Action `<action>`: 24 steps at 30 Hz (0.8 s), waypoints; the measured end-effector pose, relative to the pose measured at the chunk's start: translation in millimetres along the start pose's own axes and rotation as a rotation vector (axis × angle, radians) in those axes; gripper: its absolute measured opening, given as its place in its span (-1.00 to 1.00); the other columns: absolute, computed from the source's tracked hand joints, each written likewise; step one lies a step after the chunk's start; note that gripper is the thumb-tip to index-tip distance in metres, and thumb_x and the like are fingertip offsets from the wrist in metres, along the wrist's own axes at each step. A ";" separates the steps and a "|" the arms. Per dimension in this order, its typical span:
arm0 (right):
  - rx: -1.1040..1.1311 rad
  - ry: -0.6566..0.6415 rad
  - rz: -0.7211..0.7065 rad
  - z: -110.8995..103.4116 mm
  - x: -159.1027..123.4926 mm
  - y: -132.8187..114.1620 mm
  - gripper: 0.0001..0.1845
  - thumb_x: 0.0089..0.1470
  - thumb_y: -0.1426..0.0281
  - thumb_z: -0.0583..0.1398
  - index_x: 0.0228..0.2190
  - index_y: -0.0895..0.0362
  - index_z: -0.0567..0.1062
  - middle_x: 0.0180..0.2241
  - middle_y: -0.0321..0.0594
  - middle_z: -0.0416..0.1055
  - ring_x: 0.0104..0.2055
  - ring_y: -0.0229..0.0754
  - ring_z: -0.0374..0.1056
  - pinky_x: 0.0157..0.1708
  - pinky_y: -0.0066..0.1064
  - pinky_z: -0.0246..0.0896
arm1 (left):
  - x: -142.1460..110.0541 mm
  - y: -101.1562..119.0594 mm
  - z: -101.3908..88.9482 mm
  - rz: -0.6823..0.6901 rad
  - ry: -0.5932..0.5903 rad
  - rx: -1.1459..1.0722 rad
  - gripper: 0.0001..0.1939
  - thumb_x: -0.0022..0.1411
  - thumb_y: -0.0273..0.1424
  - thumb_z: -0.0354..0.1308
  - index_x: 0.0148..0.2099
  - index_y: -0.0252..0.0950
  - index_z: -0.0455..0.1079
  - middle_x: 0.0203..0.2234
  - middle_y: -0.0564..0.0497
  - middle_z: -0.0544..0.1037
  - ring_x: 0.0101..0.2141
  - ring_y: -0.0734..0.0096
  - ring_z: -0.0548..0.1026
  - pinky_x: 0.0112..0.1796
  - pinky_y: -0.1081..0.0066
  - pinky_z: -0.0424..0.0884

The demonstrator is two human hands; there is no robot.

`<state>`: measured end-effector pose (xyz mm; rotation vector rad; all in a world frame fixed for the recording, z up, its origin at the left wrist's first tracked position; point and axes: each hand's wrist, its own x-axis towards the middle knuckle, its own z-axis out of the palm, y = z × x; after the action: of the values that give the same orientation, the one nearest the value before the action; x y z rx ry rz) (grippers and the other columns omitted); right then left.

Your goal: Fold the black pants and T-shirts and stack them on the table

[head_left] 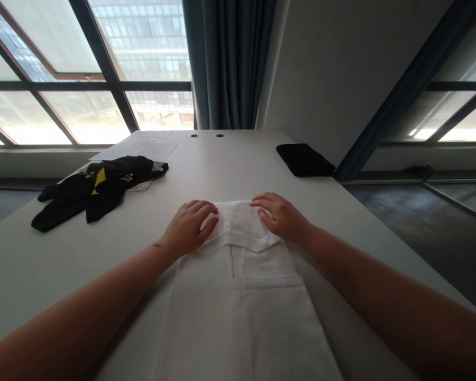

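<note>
A white garment (pixel 238 312), by its look a T-shirt, lies folded into a long narrow strip on the white table. Its curved, neckline-like band (pixel 246 242) crosses near the far end, with a short slit between folds below it. My left hand (pixel 190 225) rests on the far left corner of the cloth, its fingers slightly bent and the thumb apart. At the far right corner, my right hand (pixel 281 216) touches the fabric with fingers stretched inward and the thumb apart. Neither hand shows cloth pinched in it. The garment's near end runs out of view.
On the left of the white table (pixel 230 164) lies a crumpled black garment (pixel 111 182) with a yellow patch. Behind it are sheets of paper (pixel 143 143). A folded black cloth (pixel 304 160) sits by the right edge. Blue curtains (pixel 230 63) and windows stand beyond.
</note>
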<state>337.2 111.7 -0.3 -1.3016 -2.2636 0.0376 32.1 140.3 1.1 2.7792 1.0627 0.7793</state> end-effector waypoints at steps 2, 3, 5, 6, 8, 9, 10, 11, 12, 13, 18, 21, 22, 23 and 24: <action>-0.075 -0.091 0.049 20.2 11.3 -10.9 -0.39 0.32 0.32 0.06 0.31 0.22 0.42 0.36 0.05 0.31 0.44 0.10 0.15 0.44 0.00 0.00 | 10.3 12.9 22.1 -0.055 -0.024 0.091 -0.50 0.49 -0.15 -0.06 0.30 -0.25 0.41 0.30 -0.22 0.46 0.30 -0.01 0.38 0.29 0.02 0.24; -0.102 -0.163 0.081 28.9 14.3 -13.8 -0.33 0.34 0.27 0.06 0.38 0.24 0.32 0.43 0.06 0.19 0.49 0.12 0.05 0.47 0.02 -0.07 | 12.9 16.4 32.1 -0.082 -0.073 0.119 -0.44 0.49 -0.14 -0.05 0.39 -0.27 0.33 0.37 -0.23 0.37 0.37 -0.04 0.29 0.35 -0.02 0.16; -0.136 -0.300 0.137 41.1 14.7 -13.6 -0.26 0.38 0.17 0.03 0.44 0.26 0.20 0.50 0.07 0.01 0.54 0.12 -0.07 0.49 0.04 -0.17 | 12.5 16.5 46.8 -0.124 -0.179 0.154 -0.36 0.49 -0.11 -0.06 0.48 -0.27 0.22 0.45 -0.22 0.23 0.44 -0.07 0.15 0.40 -0.06 0.04; -0.147 -0.348 0.163 44.1 12.9 -11.1 -0.23 0.39 0.13 0.01 0.46 0.27 0.16 0.51 0.08 -0.04 0.55 0.12 -0.10 0.50 0.03 -0.20 | 10.0 13.9 51.0 -0.142 -0.216 0.166 -0.34 0.50 -0.09 -0.07 0.51 -0.25 0.19 0.47 -0.21 0.18 0.46 -0.09 0.11 0.41 -0.08 0.01; -0.166 -0.397 0.205 45.3 8.0 -3.7 -0.19 0.41 0.06 -0.03 0.47 0.29 0.12 0.52 0.09 -0.10 0.56 0.11 -0.16 0.51 0.02 -0.28 | 3.4 6.0 53.7 -0.176 -0.248 0.186 -0.31 0.50 -0.03 -0.09 0.53 -0.19 0.14 0.50 -0.16 0.11 0.48 -0.11 0.05 0.42 -0.09 -0.03; -0.175 -0.403 0.225 44.6 5.8 0.1 -0.17 0.41 0.04 -0.04 0.47 0.29 0.10 0.52 0.08 -0.13 0.57 0.11 -0.20 0.51 0.02 -0.30 | 0.2 2.1 53.0 -0.195 -0.249 0.192 -0.30 0.50 -0.01 -0.10 0.54 -0.16 0.12 0.51 -0.14 0.09 0.48 -0.11 0.03 0.42 -0.09 -0.04; -0.182 -0.402 0.242 43.7 4.3 3.2 -0.15 0.40 0.02 -0.04 0.48 0.30 0.09 0.52 0.08 -0.14 0.57 0.11 -0.23 0.51 0.02 -0.31 | -2.3 -1.2 51.7 -0.214 -0.251 0.195 -0.30 0.50 0.00 -0.11 0.55 -0.16 0.10 0.51 -0.13 0.08 0.48 -0.10 0.01 0.42 -0.08 -0.04; -0.186 -0.399 0.254 43.0 3.5 5.7 -0.14 0.40 0.01 -0.05 0.48 0.31 0.08 0.52 0.08 -0.16 0.57 0.12 -0.25 0.51 0.02 -0.31 | -3.9 -3.7 50.0 -0.232 -0.255 0.195 -0.29 0.51 0.00 -0.12 0.56 -0.17 0.09 0.51 -0.13 0.07 0.49 -0.09 0.00 0.42 -0.08 -0.06; -0.187 -0.395 0.260 42.7 3.4 7.4 -0.14 0.40 0.01 -0.06 0.48 0.32 0.08 0.53 0.08 -0.17 0.57 0.12 -0.26 0.51 0.02 -0.31 | -4.4 -5.2 48.4 -0.249 -0.264 0.195 -0.28 0.51 0.00 -0.13 0.56 -0.19 0.07 0.52 -0.14 0.06 0.49 -0.09 -0.02 0.43 -0.07 -0.07; -0.186 -0.389 0.261 42.8 4.0 8.6 -0.14 0.41 0.01 -0.06 0.48 0.32 0.08 0.53 0.08 -0.17 0.57 0.12 -0.26 0.51 0.02 -0.30 | -3.7 -5.9 47.1 -0.261 -0.275 0.195 -0.27 0.52 0.00 -0.14 0.57 -0.21 0.06 0.52 -0.15 0.04 0.50 -0.08 -0.04 0.43 -0.07 -0.09; -0.178 -0.345 0.274 44.7 14.9 14.0 -0.18 0.42 0.07 -0.05 0.46 0.37 0.11 0.52 0.10 -0.11 0.57 0.12 -0.22 0.51 -0.03 -0.29 | 14.5 -7.9 45.8 -0.267 -0.306 0.192 -0.27 0.53 -0.02 -0.13 0.56 -0.28 0.04 0.52 -0.14 0.02 0.50 -0.04 -0.06 0.44 -0.04 -0.11; -0.146 -0.334 0.303 43.3 23.9 20.5 -0.23 0.42 0.13 -0.01 0.45 0.35 0.15 0.51 0.10 -0.06 0.57 0.12 -0.19 0.51 -0.08 -0.30 | 30.5 -15.7 46.1 -0.269 -0.296 0.154 -0.30 0.52 -0.07 -0.09 0.54 -0.32 0.10 0.52 -0.17 0.06 0.50 -0.05 -0.03 0.44 -0.05 -0.09; -0.137 -0.318 0.322 42.0 25.7 22.4 -0.25 0.42 0.15 0.01 0.44 0.33 0.17 0.52 0.11 -0.07 0.57 0.13 -0.20 0.50 -0.07 -0.29 | 34.3 -19.0 44.6 -0.272 -0.286 0.127 -0.33 0.52 -0.10 -0.07 0.51 -0.33 0.15 0.50 -0.19 0.11 0.49 -0.06 0.00 0.43 -0.05 -0.07; -0.133 -0.285 0.345 39.8 26.1 23.6 -0.26 0.41 0.17 0.04 0.44 0.31 0.19 0.52 0.12 -0.09 0.57 0.16 -0.22 0.50 -0.04 -0.29 | 36.3 -22.0 41.6 -0.269 -0.261 0.092 -0.38 0.52 -0.14 -0.06 0.47 -0.34 0.22 0.48 -0.21 0.18 0.47 -0.05 0.06 0.42 -0.05 -0.02; -0.133 -0.232 0.367 36.6 24.7 23.7 -0.28 0.39 0.19 0.06 0.43 0.28 0.21 0.53 0.12 -0.13 0.57 0.19 -0.24 0.49 0.00 -0.27 | 35.9 -23.7 36.5 -0.249 -0.221 0.052 -0.44 0.51 -0.19 -0.07 0.41 -0.34 0.31 0.44 -0.22 0.26 0.45 -0.03 0.12 0.40 -0.04 0.04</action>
<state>329.7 152.9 -27.9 -1.8545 -2.2107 0.1786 58.0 185.6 -20.5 2.6230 1.3632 0.4117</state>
